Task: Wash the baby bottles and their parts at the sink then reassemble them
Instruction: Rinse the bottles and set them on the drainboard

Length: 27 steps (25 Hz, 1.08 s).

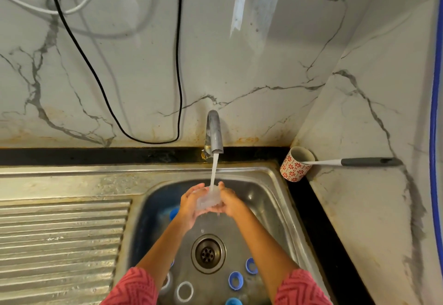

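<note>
Both hands (211, 203) cradle a clear part (208, 199) (seemingly upright) under running water (213, 170).

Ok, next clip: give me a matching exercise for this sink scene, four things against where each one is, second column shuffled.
Things:
1. clear bottle part
2. patterned cup
3. blue rings
4. black cable

Places:
A. hanging in a loop against the marble wall
B. lying on the sink floor near the drain
C. held between both hands under the running tap
D. standing on the black ledge in the corner, a brush handle sticking out of it

Pairs: 1-C, 2-D, 3-B, 4-A

The left hand and right hand hold the part together.
</note>
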Tool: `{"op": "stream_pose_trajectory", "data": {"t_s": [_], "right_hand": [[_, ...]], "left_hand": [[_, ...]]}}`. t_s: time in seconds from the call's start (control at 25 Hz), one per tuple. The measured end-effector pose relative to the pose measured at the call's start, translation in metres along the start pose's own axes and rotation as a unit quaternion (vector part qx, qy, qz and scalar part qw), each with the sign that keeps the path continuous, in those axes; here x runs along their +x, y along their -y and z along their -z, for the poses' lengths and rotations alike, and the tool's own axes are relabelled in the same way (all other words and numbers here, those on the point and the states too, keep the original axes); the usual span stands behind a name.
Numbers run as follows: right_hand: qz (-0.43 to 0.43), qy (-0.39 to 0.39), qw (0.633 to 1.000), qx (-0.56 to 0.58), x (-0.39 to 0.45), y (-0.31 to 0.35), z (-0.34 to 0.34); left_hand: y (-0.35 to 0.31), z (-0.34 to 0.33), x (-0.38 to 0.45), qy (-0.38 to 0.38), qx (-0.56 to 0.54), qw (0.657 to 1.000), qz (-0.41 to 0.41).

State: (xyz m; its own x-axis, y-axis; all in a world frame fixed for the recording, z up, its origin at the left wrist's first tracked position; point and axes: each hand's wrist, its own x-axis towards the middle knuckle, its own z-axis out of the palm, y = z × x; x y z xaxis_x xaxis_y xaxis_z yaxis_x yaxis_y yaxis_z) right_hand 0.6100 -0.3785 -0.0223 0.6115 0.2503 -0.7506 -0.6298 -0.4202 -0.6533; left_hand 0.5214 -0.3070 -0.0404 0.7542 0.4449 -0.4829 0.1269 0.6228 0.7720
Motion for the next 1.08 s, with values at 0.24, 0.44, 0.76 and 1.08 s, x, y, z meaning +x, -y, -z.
{"op": "stream_pose_trajectory", "data": {"t_s": [0.24, 0.44, 0.76, 1.08], "right_hand": [[-0.085, 0.038, 0.993, 0.074, 0.005, -0.010, -0.013], [0.159, -0.068, 0.975, -0.142, 0.005, 0.002, -0.021], [0.301, 0.028, 0.917, -0.261, -0.020, 0.004, 0.019], [0.316, 0.010, 0.917, -0.242, -0.021, -0.011, 0.001]], "left_hand": [[0.000, -0.001, 0.007, -0.201, 0.170, 0.965, -0.013], [-0.015, 0.009, 0.016, -0.158, -0.110, 0.965, 0.177], [0.000, -0.018, 0.031, -0.139, -0.118, 0.957, 0.226], [0.002, -0.008, 0.015, -0.143, -0.170, 0.959, 0.174]]}}
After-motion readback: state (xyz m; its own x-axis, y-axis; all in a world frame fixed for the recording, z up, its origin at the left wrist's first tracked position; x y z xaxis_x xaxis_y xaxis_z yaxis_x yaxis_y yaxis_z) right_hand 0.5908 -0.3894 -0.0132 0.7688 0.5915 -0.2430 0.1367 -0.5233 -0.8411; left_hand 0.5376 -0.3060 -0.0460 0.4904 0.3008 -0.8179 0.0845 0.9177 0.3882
